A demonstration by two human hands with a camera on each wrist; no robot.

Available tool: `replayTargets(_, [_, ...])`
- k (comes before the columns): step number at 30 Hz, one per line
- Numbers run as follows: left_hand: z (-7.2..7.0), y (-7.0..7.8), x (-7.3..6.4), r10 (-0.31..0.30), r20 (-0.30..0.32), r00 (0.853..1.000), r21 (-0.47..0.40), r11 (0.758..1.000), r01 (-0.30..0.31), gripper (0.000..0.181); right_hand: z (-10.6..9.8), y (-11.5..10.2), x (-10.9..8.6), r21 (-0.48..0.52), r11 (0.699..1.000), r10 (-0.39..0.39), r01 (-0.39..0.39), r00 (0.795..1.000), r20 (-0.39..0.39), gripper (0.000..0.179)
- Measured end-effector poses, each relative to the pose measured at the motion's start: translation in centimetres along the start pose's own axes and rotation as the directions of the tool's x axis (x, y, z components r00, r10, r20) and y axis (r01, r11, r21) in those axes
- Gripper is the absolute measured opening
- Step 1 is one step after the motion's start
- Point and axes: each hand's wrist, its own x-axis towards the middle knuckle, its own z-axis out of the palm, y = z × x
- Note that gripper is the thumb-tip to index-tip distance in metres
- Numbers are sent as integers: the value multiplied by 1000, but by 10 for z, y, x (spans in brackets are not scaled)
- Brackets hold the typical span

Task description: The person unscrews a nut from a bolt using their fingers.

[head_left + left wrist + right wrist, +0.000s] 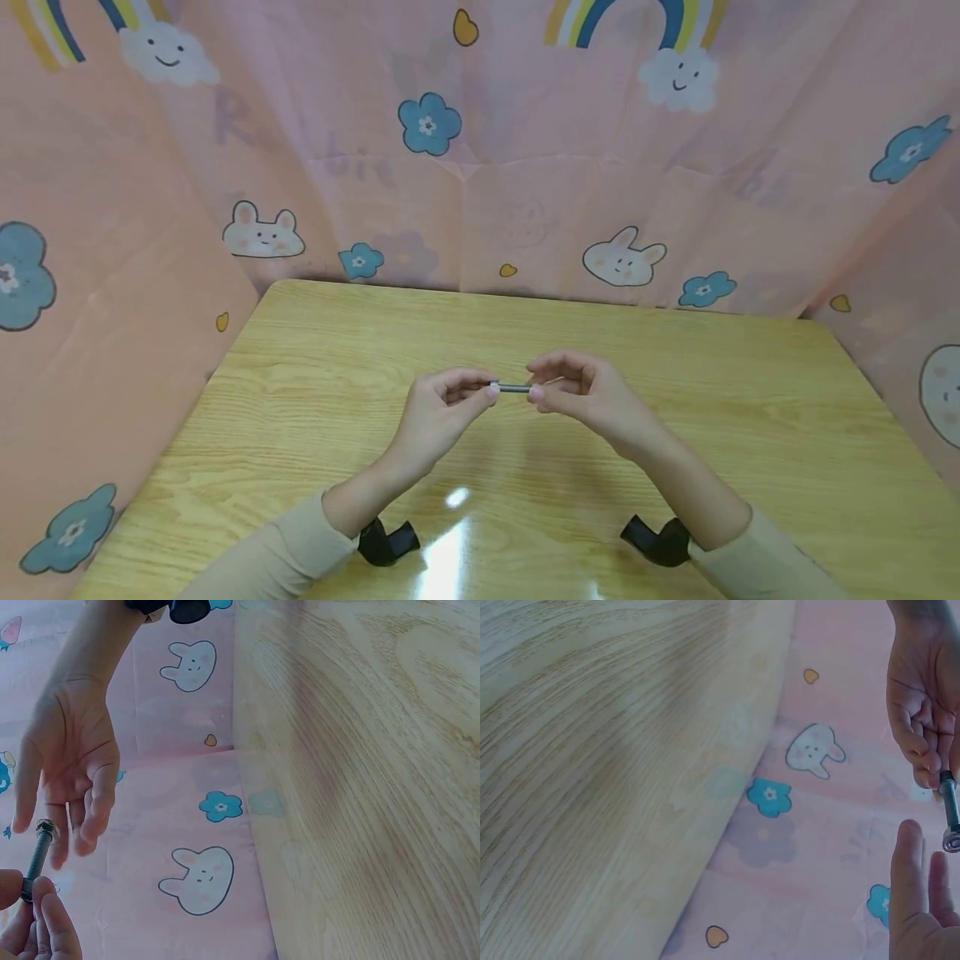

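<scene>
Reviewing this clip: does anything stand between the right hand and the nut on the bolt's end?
Nothing visible does. The left hand pinches the bolt at the other end, leaving the nut exposed, and the right hand is right beside it with no object between.

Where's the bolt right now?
In the head view, the bolt is just below the picture's middle, over the wooden table, one end pinched by the left hand, the other close to the right hand.

Pink printed cloth hangs behind; glare streaks the wood-grain table
</scene>
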Motion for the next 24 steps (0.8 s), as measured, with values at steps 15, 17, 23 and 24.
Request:
replayTargets(15, [0,1,0,1,-10,1000,-4,1000,-1,18,1,-3,1,15,999,30,-30,1000,1,33])
replayTargets(17, [0,1,0,1,-9,1000,-7,1000,-2,19,1,-4,1,25,999,44,-44,999,3,33])
replayTargets(23, [-1,0,0,-3,3,1000,-20,1000,4,20,0,-1,0,18,1000,12,-12,1000,13,26])
replayTargets(24, [-1,0,0,-6,4,1000,-20,1000,6,20,0,-1,0,10,1000,3,-3,1000,12,26])
